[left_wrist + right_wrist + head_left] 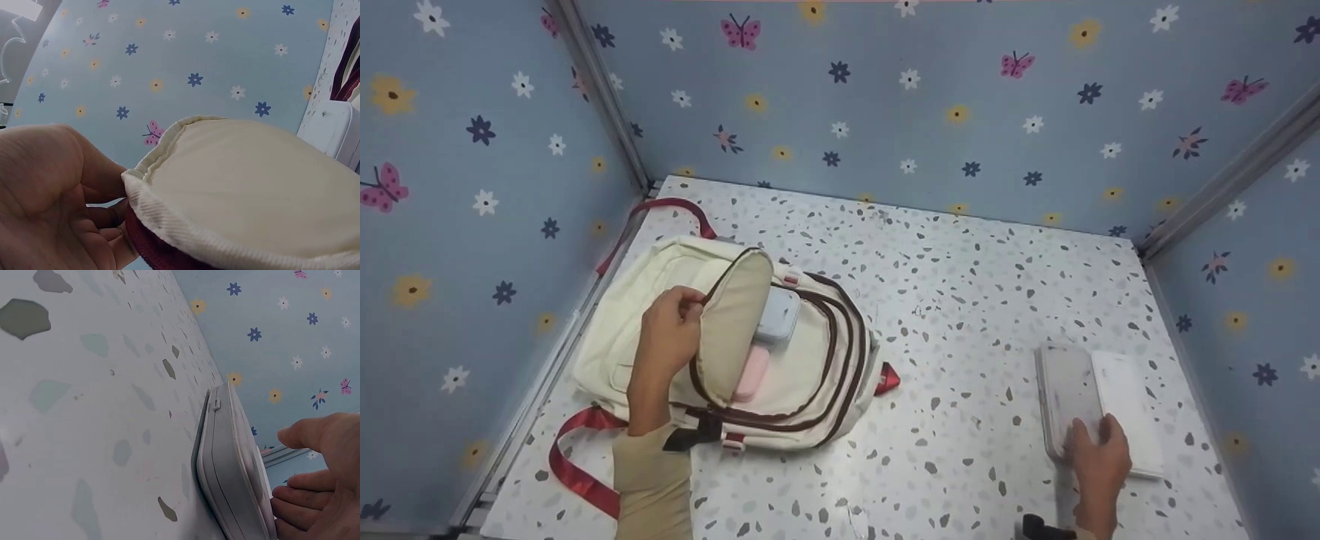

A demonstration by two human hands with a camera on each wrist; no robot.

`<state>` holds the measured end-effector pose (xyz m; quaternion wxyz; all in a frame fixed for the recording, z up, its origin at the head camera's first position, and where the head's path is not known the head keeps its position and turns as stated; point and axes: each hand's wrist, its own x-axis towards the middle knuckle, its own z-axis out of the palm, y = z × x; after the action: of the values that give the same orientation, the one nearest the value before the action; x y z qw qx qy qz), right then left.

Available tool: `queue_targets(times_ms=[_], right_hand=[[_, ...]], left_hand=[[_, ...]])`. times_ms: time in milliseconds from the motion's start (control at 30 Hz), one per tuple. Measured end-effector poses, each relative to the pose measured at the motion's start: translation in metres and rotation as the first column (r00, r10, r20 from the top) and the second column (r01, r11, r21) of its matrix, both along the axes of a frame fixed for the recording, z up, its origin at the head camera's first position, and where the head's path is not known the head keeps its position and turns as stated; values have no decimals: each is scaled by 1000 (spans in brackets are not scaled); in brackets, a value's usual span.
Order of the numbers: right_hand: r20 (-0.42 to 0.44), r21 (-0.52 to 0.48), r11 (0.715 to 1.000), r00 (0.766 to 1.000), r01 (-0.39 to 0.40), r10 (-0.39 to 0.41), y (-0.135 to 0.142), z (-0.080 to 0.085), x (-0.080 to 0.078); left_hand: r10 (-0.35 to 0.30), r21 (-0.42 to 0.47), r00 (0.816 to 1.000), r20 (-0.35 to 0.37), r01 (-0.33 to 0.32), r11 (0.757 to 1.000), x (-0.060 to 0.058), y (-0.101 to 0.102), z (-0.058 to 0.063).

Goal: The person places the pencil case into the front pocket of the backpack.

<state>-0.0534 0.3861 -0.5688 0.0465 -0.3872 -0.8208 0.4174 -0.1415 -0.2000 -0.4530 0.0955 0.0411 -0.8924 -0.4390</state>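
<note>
A cream backpack point(660, 259) with dark red zips lies on the table, its front pocket unzipped. My left hand point(669, 334) pinches the edge of the pocket's beige flap point(735, 319) and holds it raised, as the left wrist view also shows. Inside the pocket lie a pale blue-white rounded case point(780, 313) and a pink item point(751, 375). At the right, my right hand point(1101, 457) is at the near end of a flat grey case point(1069, 382), fingers loosely bent and thumb apart. A small clasp shows on the case's side point(216, 439). Beside it lies a flat white item point(1132, 420).
Red straps point(577, 480) trail from the backpack over the left side of the speckled white table point(945, 337). Blue flowered panels point(870, 97) stand along the back and both sides. A red tab point(888, 378) sticks out at the bag's right end.
</note>
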Motion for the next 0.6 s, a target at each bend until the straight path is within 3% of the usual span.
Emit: queue_targets(times_ms=[267, 600], right_hand=[[-45, 13, 1000, 999, -23, 24, -10, -3, 2], [54, 41, 998, 998, -41, 39, -14, -17, 13]], left_hand=[[-7, -5, 1000, 27, 7, 1000, 1, 0, 1], [-12, -15, 999, 32, 12, 1000, 2, 2, 3]])
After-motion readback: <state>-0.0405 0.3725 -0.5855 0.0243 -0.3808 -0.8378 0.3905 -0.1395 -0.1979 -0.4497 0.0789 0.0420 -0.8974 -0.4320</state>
